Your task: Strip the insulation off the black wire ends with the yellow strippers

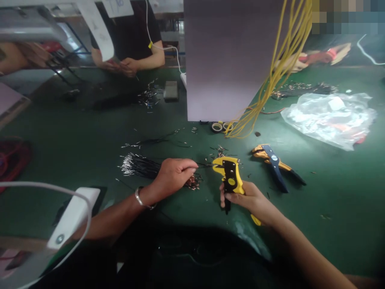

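Note:
My right hand (251, 200) is wrapped round the handles of a yellow and black wire stripper (231, 176), its jaws pointing left. A thin black wire (205, 165) is pinched between the thumb and finger of my left hand (176, 174), its end at or close to the stripper's jaws; whether it is between them I cannot tell. Under and beside that hand lies a bundle of black wires (142, 165), silvery ends to the left and copper-coloured ends to the right. Short black offcuts (221, 151) are scattered just behind the stripper.
A second wire stripper (274, 160), orange and dark blue, lies to the right. Behind stand a tall grey panel (224, 60), hanging yellow wires (270, 88), tape rolls (217, 127) and a clear plastic bag (333, 116). A white power strip (73, 216) sits left. Co-workers' hands (129, 66) work across the table.

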### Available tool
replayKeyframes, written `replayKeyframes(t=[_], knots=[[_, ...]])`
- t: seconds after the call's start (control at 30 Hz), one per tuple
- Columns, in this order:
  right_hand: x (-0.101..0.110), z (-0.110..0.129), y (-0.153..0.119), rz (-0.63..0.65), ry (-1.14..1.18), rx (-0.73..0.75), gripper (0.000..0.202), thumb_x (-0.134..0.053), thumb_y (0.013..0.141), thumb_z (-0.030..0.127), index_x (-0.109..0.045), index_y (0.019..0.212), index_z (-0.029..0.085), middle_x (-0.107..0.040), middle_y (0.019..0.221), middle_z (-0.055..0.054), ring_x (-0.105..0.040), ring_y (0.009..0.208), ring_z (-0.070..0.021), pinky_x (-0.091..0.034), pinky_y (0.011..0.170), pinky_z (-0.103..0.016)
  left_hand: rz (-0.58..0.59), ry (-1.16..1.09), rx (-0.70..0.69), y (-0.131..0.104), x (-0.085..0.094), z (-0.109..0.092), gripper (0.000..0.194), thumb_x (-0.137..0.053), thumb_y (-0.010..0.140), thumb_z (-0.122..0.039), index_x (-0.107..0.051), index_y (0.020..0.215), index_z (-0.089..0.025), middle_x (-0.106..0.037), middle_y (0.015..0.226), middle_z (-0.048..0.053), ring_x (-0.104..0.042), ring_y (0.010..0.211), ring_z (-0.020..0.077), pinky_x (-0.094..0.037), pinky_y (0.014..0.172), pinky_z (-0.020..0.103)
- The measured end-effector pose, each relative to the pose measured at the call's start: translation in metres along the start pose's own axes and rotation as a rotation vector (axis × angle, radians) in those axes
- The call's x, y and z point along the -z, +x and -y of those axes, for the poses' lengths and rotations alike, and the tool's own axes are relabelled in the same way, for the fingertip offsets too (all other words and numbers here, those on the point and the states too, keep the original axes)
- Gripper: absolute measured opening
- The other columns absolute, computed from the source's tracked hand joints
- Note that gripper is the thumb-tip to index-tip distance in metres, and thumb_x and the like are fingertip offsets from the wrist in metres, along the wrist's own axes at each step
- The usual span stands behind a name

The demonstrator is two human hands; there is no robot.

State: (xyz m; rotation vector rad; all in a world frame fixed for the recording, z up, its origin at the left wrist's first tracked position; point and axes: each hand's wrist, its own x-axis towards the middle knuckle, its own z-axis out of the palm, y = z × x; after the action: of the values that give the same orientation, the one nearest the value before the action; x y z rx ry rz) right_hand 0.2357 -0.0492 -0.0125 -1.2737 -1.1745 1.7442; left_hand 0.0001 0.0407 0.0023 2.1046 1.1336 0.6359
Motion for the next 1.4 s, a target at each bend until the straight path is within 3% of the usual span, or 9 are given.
replayKeyframes(t=[0.17, 0.5, 0.73, 0.97, 1.4], knots=[[-0.006, -0.003, -0.005, 0.133, 0.121, -0.038, 0.027, -0.066, 0.079, 0.033, -0.060, 0.096, 0.014, -0.066, 0.078, -0.006, -0.062, 0.070, -0.0187, -0.045, 0.067, -0.033, 0.000, 0.044, -0.111, 0.000, 0.003, 0.001, 0.018, -0.057, 0.082, -0.016, -0.074, 0.084, -0.020, -0.075, 0.080, 0.000, -0.068, 0.073, 0.0119, -0.050, 0.069, 0.024], [-0.012, -0.007, -0.008, 0.165, 0.150, -0.037, 0.027, -0.070, 0.077, 0.033, -0.062, 0.094, 0.013, -0.067, 0.076, -0.006, -0.064, 0.069, -0.0202, -0.046, 0.067, -0.034, 0.075, 0.058, -0.164, -0.001, -0.001, -0.002, 0.016, -0.058, 0.082, -0.016, -0.073, 0.081, -0.021, -0.075, 0.080, -0.001, -0.068, 0.075, 0.0122, -0.048, 0.072, 0.024], [-0.013, -0.010, -0.011, 0.191, 0.097, -0.019, 0.027, -0.068, 0.080, 0.035, -0.062, 0.095, 0.014, -0.067, 0.077, -0.006, -0.063, 0.070, -0.0189, -0.045, 0.068, -0.032, 0.132, -0.010, -0.060, -0.001, 0.001, -0.006, 0.016, -0.058, 0.081, -0.017, -0.074, 0.081, -0.019, -0.074, 0.077, -0.001, -0.066, 0.072, 0.0117, -0.047, 0.069, 0.024], [-0.013, -0.014, -0.012, 0.198, 0.153, -0.024, 0.034, -0.071, 0.078, 0.040, -0.061, 0.097, 0.014, -0.066, 0.081, -0.007, -0.064, 0.073, -0.0207, -0.047, 0.068, -0.034, 0.142, -0.158, 0.160, -0.001, 0.002, -0.014, 0.015, -0.058, 0.078, -0.019, -0.072, 0.079, -0.015, -0.072, 0.068, 0.001, -0.063, 0.061, 0.0107, -0.046, 0.058, 0.022], [-0.019, -0.013, -0.013, 0.172, 0.126, -0.015, 0.028, -0.069, 0.081, 0.038, -0.060, 0.094, 0.014, -0.067, 0.075, -0.006, -0.063, 0.066, -0.0192, -0.047, 0.066, -0.034, 0.170, -0.221, 0.144, -0.004, 0.001, -0.021, 0.014, -0.056, 0.077, -0.016, -0.070, 0.076, -0.014, -0.070, 0.064, 0.001, -0.060, 0.056, 0.0098, -0.044, 0.053, 0.020]])
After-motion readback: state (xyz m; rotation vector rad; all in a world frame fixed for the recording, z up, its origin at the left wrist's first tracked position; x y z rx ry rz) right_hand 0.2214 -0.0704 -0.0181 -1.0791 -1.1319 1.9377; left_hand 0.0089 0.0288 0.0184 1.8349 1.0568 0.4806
